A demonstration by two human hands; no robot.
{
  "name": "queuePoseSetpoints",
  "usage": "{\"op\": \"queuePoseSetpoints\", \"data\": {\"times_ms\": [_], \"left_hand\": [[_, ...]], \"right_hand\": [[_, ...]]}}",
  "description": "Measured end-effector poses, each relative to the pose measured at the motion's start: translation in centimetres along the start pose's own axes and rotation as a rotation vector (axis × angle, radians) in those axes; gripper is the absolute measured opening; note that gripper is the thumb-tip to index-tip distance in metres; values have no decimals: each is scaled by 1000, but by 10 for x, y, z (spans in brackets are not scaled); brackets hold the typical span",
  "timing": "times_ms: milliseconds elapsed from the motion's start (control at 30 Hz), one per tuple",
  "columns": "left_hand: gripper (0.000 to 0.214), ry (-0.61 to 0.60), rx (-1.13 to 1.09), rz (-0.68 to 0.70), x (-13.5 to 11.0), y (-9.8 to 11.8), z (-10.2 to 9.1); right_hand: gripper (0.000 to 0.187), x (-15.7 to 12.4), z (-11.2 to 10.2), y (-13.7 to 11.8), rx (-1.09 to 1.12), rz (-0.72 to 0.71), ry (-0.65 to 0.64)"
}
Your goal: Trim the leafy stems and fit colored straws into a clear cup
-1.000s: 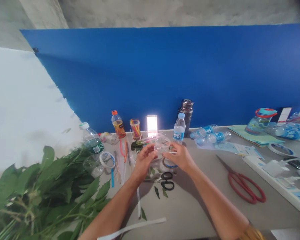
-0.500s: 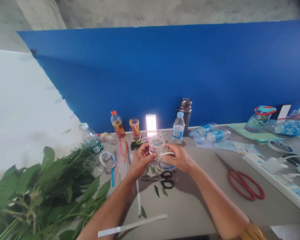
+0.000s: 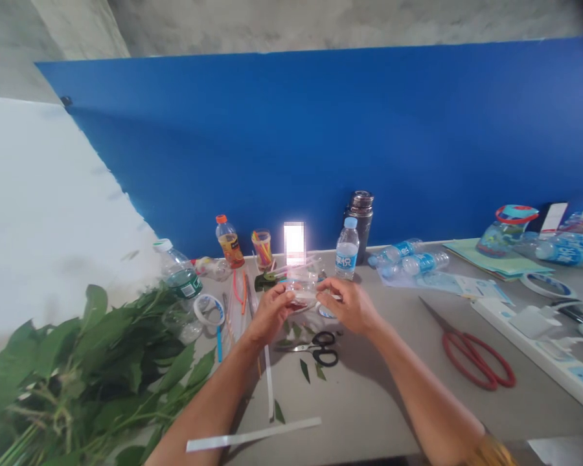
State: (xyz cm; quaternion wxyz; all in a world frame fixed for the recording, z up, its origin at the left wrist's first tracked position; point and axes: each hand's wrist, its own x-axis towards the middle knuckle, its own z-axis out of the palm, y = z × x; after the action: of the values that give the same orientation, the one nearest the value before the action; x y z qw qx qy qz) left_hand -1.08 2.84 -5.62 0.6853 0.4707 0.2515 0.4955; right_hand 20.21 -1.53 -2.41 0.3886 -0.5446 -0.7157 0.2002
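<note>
A clear piece of cut plastic bottle (image 3: 302,283) is held above the middle of the table by my left hand (image 3: 272,310), its fingers and thumb closed on the near left side. White tape lies across the lower part of the clear piece. On the other side my right hand (image 3: 347,304) is closed in a pinch, with the white tape between its fingers. Part of the tape roll (image 3: 326,311) shows just below these fingers, mostly covered. Beneath both hands, black-handled scissors (image 3: 315,349) lie on the table among small leaf scraps (image 3: 304,371).
Leafy branches (image 3: 78,362) fill the left. Two bottles (image 3: 229,243), a cup of coloured strips (image 3: 261,249), a water bottle (image 3: 346,249) and a dark flask (image 3: 362,220) stand behind. Red-handled scissors (image 3: 476,356) and a power strip (image 3: 539,353) lie right. A white strip (image 3: 252,435) lies in front.
The clear piece has tipped from showing its round opening to a more upright pose. My right hand has shifted slightly left against it, and the tape roll shows less and sits lower.
</note>
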Motion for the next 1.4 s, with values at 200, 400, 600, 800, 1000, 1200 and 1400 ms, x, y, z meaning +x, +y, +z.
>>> {"op": "queuePoseSetpoints", "data": {"times_ms": [200, 400, 600, 800, 1000, 1200, 1400], "left_hand": [[42, -80, -81, -86, -4, -2, 3], [55, -82, 41, -31, -9, -3, 11], [60, -20, 149, 0, -7, -5, 10], [60, -184, -30, -130, -9, 5, 2], [58, -227, -55, -169, -8, 5, -2], [58, -210, -8, -101, -6, 2, 3], [69, -50, 214, -62, -9, -7, 12]], "right_hand": [[25, 1, 1, 2, 23, 22, 27], [27, 0, -2, -6, 39, 40, -3], [22, 0, -5, 0, 34, 22, 3], [16, 0, -8, 9, 201, 23, -121], [15, 0, -7, 5, 181, 22, -85], [21, 0, -7, 1, 71, 43, -41], [15, -2, 1, -6, -53, 36, -62]]}}
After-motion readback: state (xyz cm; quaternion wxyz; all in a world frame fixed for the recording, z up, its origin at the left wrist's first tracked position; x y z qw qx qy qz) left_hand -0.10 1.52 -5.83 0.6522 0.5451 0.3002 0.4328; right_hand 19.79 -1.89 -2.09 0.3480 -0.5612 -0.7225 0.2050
